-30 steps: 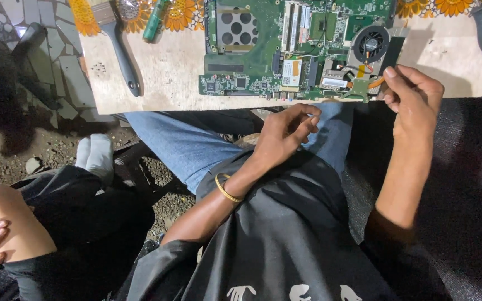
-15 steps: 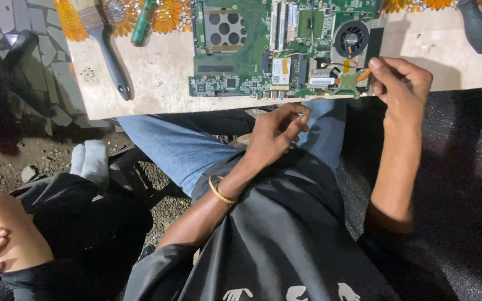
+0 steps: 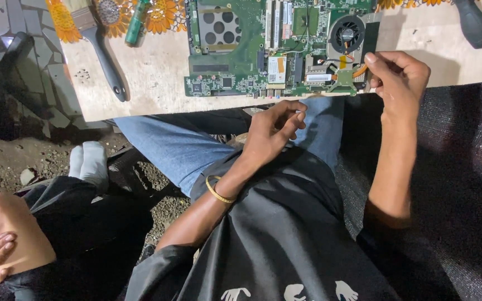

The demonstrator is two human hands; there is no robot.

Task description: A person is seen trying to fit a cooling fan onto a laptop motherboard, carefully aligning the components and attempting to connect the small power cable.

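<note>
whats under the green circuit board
The green circuit board lies flat on a pale tabletop, its near edge at the table's front edge. Anything between board and table is covered. The right hand touches its right corner.

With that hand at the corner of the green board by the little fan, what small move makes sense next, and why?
Probably bring the left hand up to steady the green circuit board. It hangs empty below the pale table's edge, while the right hand alone pinches the corner beside the round black fan.
</note>
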